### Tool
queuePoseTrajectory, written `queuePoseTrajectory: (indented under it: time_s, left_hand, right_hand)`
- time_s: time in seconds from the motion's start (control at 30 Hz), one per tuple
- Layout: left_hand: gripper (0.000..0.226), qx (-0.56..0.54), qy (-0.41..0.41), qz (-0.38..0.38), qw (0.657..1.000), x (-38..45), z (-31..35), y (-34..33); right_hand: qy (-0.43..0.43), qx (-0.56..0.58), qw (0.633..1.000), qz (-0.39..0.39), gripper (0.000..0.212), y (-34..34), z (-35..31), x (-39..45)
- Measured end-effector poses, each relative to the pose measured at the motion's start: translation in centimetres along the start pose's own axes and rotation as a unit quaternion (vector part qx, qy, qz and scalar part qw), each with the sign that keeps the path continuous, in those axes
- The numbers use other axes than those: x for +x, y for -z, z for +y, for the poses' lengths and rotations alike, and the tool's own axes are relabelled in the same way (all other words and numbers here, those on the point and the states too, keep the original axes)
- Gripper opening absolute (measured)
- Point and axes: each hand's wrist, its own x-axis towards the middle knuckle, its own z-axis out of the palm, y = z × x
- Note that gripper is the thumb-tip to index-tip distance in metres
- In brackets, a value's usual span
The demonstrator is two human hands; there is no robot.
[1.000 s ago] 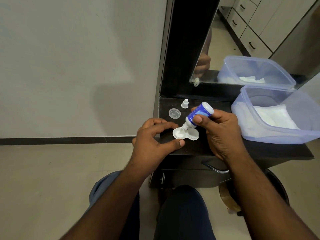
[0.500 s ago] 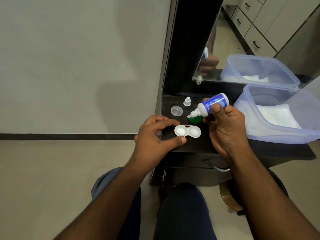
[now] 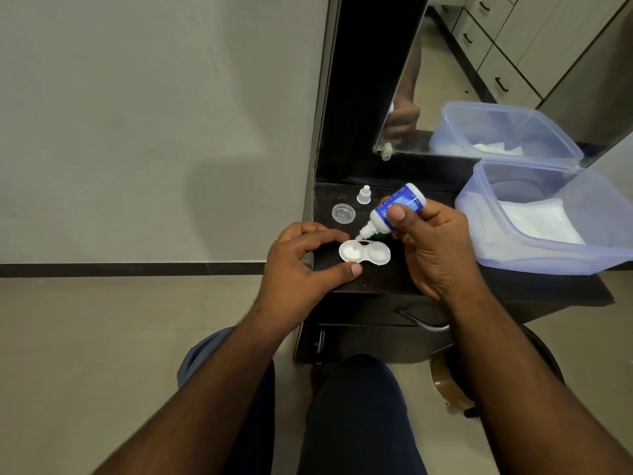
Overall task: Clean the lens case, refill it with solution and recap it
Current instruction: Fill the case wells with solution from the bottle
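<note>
Grasped in the right hand (image 3: pixel 433 248), the solution bottle (image 3: pixel 394 212) is pinched between thumb and curled fingers and is tilted nozzle-down toward the left. The lens case (image 3: pixel 364 254) lies open and flat on the dark shelf (image 3: pixel 376 279), just below and to the left of the nozzle tip, with its long axis running left to right across the view. The nozzle is aimed at the left well, which appears white; whether liquid is leaving the tip cannot be told. The case is steadied by the left hand (image 3: pixel 301 265), whose forefinger and thumb curl round the case's left end; contact with the rim looks likely. Both hands are near the case, the left one nearest. The refilling step is judged to be in hand, with recapping not yet done: a clear cap (image 3: pixel 343 213), a small bottle cap (image 3: pixel 364 195) and a green cap (image 3: pixel 378 235), partly hidden behind the bottle, stand apart on the shelf. A plastic tub (image 3: pixel 513 255) of white tissue stands to the right.
</note>
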Motion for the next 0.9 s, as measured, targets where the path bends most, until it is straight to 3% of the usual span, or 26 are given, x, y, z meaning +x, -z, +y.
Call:
queuePoseTrajectory:
  time_s: [0.23,0.47,0.9]
  left_hand:
    - [0.036,0.013,-0.003,-0.006,1.0,0.06,0.07,0.15]
    - [0.036,0.016,0.002,-0.008,1.0,0.06,0.25,0.14]
    - [0.036,0.004,-0.003,0.003,1.0,-0.04,0.22,0.24]
  right_hand:
    - [0.005,-0.021,1.0,-0.012,0.039,0.5,0.54,0.43]
    - [0.001,-0.037,0.999,-0.009,0.018,0.14,0.24,0.26]
    - [-0.008,-0.055,0.998,-0.002,0.032,0.2,0.27,0.21]
